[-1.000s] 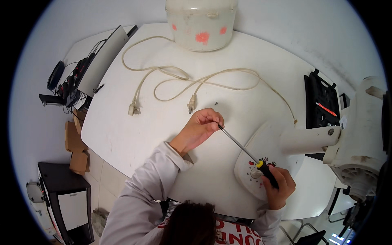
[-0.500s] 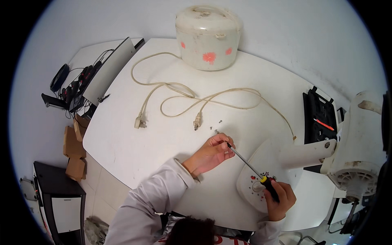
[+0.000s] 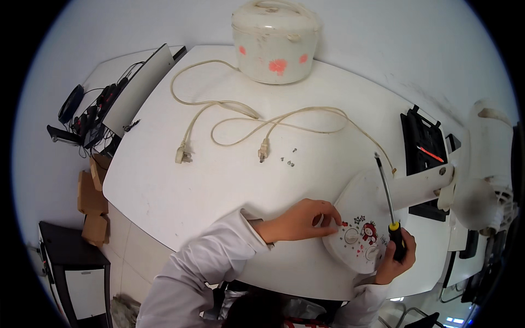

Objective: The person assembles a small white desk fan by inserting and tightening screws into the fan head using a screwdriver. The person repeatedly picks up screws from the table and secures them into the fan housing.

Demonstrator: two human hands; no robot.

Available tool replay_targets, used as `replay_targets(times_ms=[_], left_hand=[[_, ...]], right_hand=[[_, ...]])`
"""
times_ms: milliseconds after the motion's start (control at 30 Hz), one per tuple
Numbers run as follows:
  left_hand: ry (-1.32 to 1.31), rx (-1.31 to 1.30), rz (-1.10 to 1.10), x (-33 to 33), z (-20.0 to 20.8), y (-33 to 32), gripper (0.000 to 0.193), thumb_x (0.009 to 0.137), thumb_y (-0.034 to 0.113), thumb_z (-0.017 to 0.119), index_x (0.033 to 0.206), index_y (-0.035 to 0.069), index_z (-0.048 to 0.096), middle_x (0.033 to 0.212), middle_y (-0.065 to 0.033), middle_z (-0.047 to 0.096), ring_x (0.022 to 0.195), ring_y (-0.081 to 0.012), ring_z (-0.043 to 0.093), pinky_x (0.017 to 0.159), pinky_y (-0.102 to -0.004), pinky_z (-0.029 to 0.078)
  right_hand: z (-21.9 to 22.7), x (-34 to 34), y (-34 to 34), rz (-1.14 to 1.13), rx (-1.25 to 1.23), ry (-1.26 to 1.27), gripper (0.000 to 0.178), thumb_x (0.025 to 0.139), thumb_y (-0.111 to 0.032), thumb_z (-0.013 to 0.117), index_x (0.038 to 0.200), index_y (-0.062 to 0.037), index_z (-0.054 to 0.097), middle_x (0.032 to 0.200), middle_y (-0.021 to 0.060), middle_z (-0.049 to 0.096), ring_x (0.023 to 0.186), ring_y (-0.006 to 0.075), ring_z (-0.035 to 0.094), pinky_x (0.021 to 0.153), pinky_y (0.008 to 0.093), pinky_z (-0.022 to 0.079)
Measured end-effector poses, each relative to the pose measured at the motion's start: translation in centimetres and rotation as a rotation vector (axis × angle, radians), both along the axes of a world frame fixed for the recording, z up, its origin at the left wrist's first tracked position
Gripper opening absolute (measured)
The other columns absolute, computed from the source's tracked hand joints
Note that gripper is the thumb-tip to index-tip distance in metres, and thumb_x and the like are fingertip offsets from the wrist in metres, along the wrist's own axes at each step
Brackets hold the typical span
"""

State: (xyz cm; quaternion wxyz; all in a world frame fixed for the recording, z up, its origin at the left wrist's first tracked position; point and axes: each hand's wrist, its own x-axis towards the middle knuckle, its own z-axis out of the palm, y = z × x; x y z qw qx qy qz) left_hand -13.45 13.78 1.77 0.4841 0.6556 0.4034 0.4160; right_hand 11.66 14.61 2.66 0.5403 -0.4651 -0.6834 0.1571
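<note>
My right hand (image 3: 395, 263) is wrapped round the yellow-and-black handle of a screwdriver (image 3: 387, 191). Its shaft points up and slightly left, the tip clear of everything. My left hand (image 3: 299, 220) is at the left edge of the white fan base (image 3: 358, 199), fingers bent and apart, fingertips at the rim; whether they touch it cannot be told. Two knobs and red cartoon prints show on the base. The fan's neck (image 3: 418, 187) runs right from it to the motor housing (image 3: 486, 188). Several small screws (image 3: 291, 163) lie loose on the white table (image 3: 180, 213).
A floral-patterned rice cooker (image 3: 276, 54) stands at the back. A beige power cord (image 3: 240, 112) loops across the table, its plugs lying left of the screws. At the right is an open black tool case (image 3: 421, 147). Cardboard boxes (image 3: 93, 199) stand on the floor at left.
My left hand has left the screwdriver tip and moved right and down to the fan base. The right hand has swung the screwdriver upright. The view has shifted slightly.
</note>
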Motion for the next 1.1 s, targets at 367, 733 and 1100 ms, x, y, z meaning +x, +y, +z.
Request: replay_targets(times_ms=[367,733,1100], left_hand=[[0.177,0.103,0.226,-1.5,0.0,-0.2,0.011,0.075,0.006,0.063,0.085,0.005,0.062,0.064,-0.0032,0.056,0.051,-0.0078,0.047,0.045,-0.0212,0.038],[0.87,0.522,0.918,-9.9,-2.1,1.4,0.014,0.068,0.008,0.063,0.081,0.011,0.065,0.102,-0.0012,0.058,0.098,-0.0268,0.046,0.081,-0.0361,0.04],[0.916,0.508,0.862,-9.2,-3.5,2.2,0.015,0.069,0.011,0.066,0.084,0.014,0.067,0.123,-0.0048,0.048,0.115,-0.0322,0.036,0.091,-0.0402,0.034]], right_hand=[[0.2,0.1,-1.3,-0.008,0.039,-0.246,0.029,0.072,-0.01,0.063,0.098,0.0016,0.058,0.077,0.012,0.057,0.069,0.0199,0.054,0.066,0.0262,0.042],[-0.9,1.3,-1.9,-0.024,0.096,-0.247,0.029,0.073,-0.011,0.066,0.098,0.0022,0.059,0.079,0.0116,0.058,0.07,0.0193,0.055,0.067,0.0259,0.043],[-0.4,0.6,-1.9,-0.067,0.153,-0.353,0.034,0.063,0.001,0.068,0.096,0.001,0.059,0.083,0.0133,0.058,0.072,0.0233,0.056,0.068,0.0284,0.045]])
